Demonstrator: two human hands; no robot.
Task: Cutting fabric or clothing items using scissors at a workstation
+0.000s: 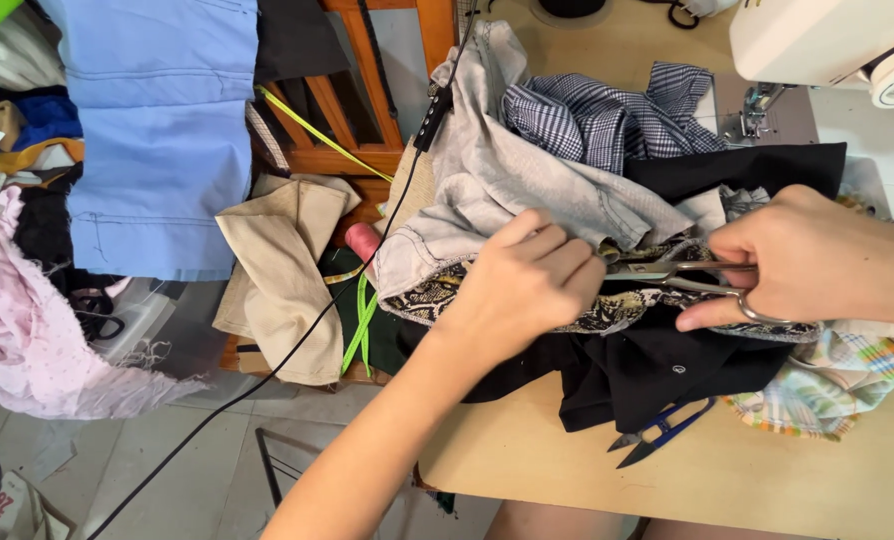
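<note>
One patterned fabric (607,315) pinched in left hand (522,285) fingers; one scissors (667,275) gripped by right hand (817,260).

Both arms are bare, with no sleeve showing anywhere along them. The left hand (522,285) comes with a long, slim forearm that enters from about 7 o'clock at the bottom edge, uncovered from elbow to wrist. The right hand (817,262) enters from 3 o'clock, its wrist cut off by the frame edge and likewise uncovered. No ring, watch, bracelet or glove shows on either hand. The fingernails that can be seen are short and unpainted. At 6 o'clock, bare legs show below the worktop (767,480) edge.
</note>
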